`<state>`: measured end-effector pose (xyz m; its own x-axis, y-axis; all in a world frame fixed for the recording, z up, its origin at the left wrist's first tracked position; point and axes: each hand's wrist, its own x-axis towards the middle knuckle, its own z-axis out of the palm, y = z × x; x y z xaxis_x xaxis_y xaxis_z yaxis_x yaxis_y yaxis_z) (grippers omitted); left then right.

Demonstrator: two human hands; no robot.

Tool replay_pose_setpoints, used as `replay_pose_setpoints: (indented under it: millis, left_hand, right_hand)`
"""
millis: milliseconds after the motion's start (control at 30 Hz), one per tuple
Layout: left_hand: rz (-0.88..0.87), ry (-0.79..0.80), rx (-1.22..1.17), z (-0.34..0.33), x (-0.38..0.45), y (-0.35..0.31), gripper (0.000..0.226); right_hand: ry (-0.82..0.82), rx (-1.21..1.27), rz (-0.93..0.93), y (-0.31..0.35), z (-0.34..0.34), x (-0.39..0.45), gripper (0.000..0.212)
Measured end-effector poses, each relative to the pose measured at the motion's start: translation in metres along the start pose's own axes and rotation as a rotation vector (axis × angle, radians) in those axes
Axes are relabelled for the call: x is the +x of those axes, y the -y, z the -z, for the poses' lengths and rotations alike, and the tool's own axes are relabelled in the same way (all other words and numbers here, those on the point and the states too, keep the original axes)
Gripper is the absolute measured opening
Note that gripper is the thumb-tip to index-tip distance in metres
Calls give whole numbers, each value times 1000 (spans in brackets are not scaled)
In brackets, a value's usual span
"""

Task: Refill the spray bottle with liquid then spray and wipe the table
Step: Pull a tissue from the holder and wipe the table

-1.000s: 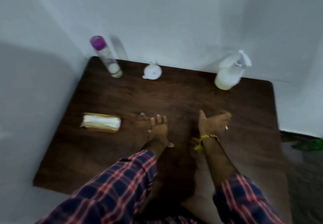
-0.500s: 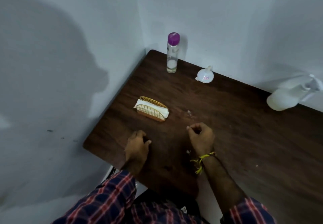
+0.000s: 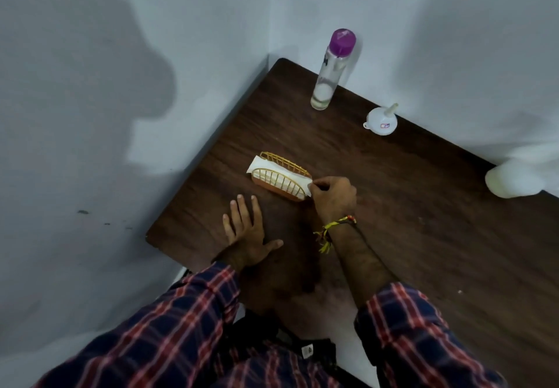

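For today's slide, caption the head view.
Right hand pinches a white napkin in the gold wire holder; left hand flat on the dark wooden table.

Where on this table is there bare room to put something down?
The widest bare stretch of table lies right of the right hand, between the funnel and the near edge. Another patch sits between the napkin holder and the purple-capped bottle. It is crowded near the holder, where the right hand pinches a napkin and the left hand rests flat.

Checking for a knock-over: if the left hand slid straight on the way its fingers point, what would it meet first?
Probably the napkin holder: the left hand lies flat on the table, fingers pointing at the holder's near-left end. It might just pass beside it.
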<state>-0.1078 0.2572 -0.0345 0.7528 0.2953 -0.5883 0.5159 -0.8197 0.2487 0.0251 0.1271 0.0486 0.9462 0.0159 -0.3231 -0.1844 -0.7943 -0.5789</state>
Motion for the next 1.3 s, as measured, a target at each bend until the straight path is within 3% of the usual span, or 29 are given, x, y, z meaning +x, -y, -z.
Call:
replay_pose_setpoints:
  millis: [400,533,767,933,1133,1300]
  left_hand:
    - [20,10,44,1,-1,-9,123]
    - [18,13,38,1,0,-8,123]
    - [23,29,35,2,1,-7,124]
    - [30,47,28,2,1,-8,126]
    - [33,48,15,4,1,-9,126]
    - [23,55,4,6,-2,-10,124]
  right_hand:
    - [-50,11,-161,10,-12,10,27]
    - [-25,3,-127,12,-16,10,17]
    - [-53,4,-157,7,-17,12,23]
    - [-28,15,-30,6,-20,8,15]
    - [-120,127,70,9,-18,0,4]
    - [-186,273,-52,15,-19,-1,11]
